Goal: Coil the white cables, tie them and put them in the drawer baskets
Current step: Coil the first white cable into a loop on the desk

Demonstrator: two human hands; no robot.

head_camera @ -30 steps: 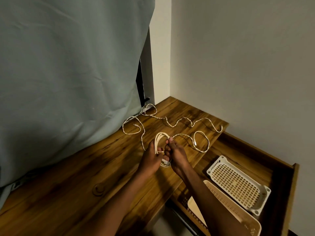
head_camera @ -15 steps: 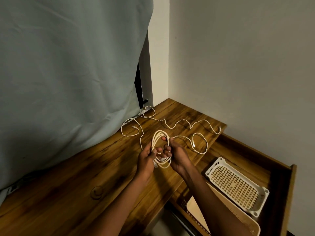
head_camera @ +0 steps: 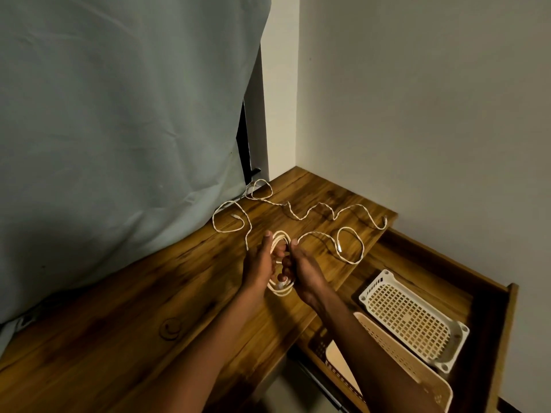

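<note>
Two hands met at the centre of the frame over a coiled bundle of thin white cable [head_camera: 280, 265]. The left hand [head_camera: 258, 265] had its fingers [head_camera: 278, 251] curled through the loops, and the right hand [head_camera: 304, 268] pinched the strands from the other side. To do the tie well, I judged the loops should stay stacked and tight while the free tail wraps round their middle. That tail seemed to run from the fingers toward the upper right, joining the loose white cable [head_camera: 323, 214] sprawled across the brown wooden bench [head_camera: 149, 308]. Lower right of the hands, well apart, the open wooden drawer [head_camera: 489, 296] held a white perforated plastic basket [head_camera: 413, 318] and a beige plastic basket [head_camera: 393, 356] beside it.
</note>
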